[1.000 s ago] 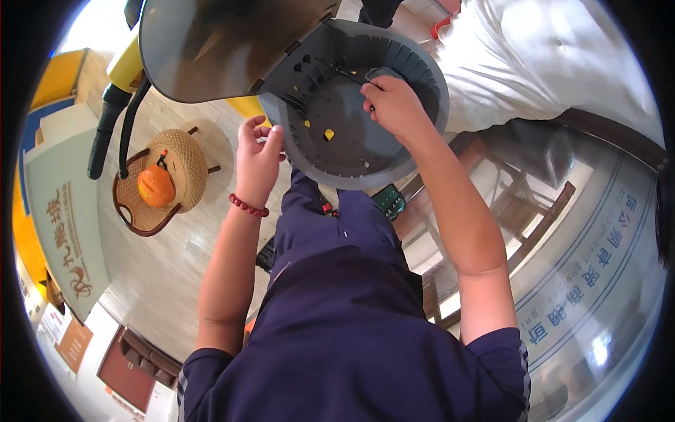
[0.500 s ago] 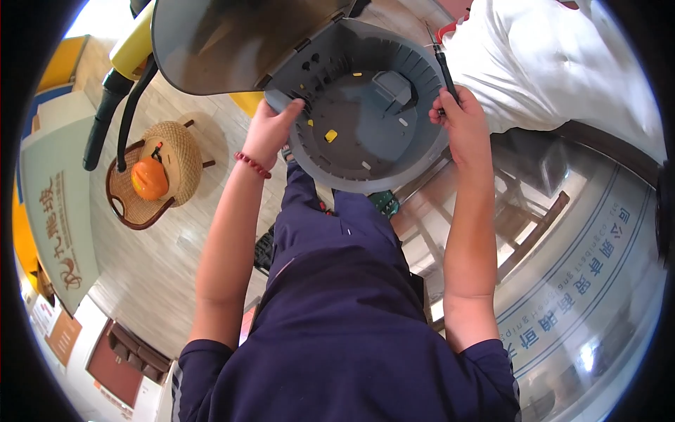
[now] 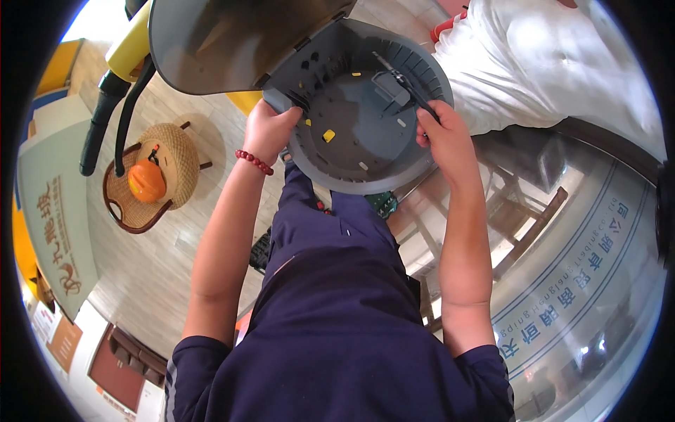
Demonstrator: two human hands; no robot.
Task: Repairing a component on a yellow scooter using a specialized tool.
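A round grey plastic tub (image 3: 330, 179) with slotted walls is in front of me, its smoky see-through lid (image 3: 232, 42) hinged up at the far left. Inside, a raised grey block (image 3: 389, 91) stands at the far right of the floor, with a yellow piece (image 3: 328, 136) and small white pieces lying nearby. My left hand (image 3: 271, 126) grips the tub's left rim, thumb over the inside. Closed around a slim black tool with a thin pointed end (image 3: 406, 86), my right hand (image 3: 444, 137) is at the right rim. The tool slants over the tub toward the block.
A person in white clothing (image 3: 520, 70) is close on the far right. Below that is a glass-topped table (image 3: 598, 232). To the left, a wicker chair (image 3: 172, 155) carries an orange hard hat (image 3: 147, 181). A yellow pole with black handles (image 3: 126, 56) rises beside the lid.
My right hand has moved left and slightly down, and the black tool has swung from beyond the right rim to over the tub's inside. The left hand keeps its hold.
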